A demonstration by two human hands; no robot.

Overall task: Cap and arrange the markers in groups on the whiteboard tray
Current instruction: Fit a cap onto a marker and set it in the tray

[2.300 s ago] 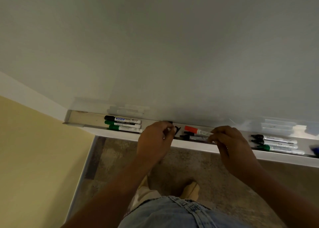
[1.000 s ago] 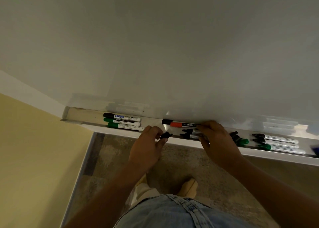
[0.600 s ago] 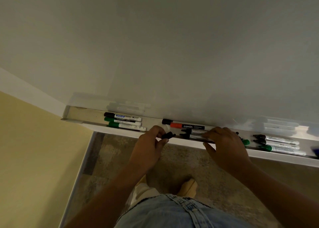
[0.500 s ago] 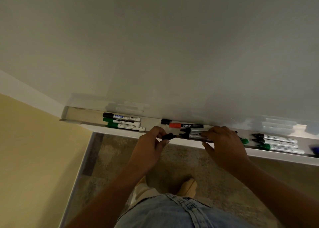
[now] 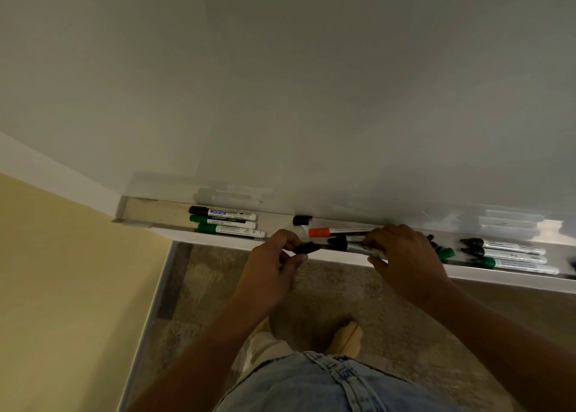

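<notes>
A long metal tray (image 5: 149, 215) runs under the whiteboard (image 5: 280, 84). Three capped markers lie grouped at its left (image 5: 227, 223), and three more at its right (image 5: 508, 256). In the middle lies a red-banded marker with a black cap (image 5: 321, 231). My left hand (image 5: 274, 265) pinches a loose black cap (image 5: 307, 247) at the tray's front edge. Just right of the cap, my right hand (image 5: 405, 256) grips a black-tipped grey marker (image 5: 346, 242) that points toward the cap. A green cap (image 5: 445, 252) and dark caps peek out beside my right hand.
A yellow wall (image 5: 62, 302) stands to the left. Below the tray are a patterned floor (image 5: 358, 293), my jeans and my light shoes (image 5: 346, 337).
The black cap in my left hand has come nearer the tip of the grey marker. My right hand has lifted that marker slightly toward the tray's front edge.
</notes>
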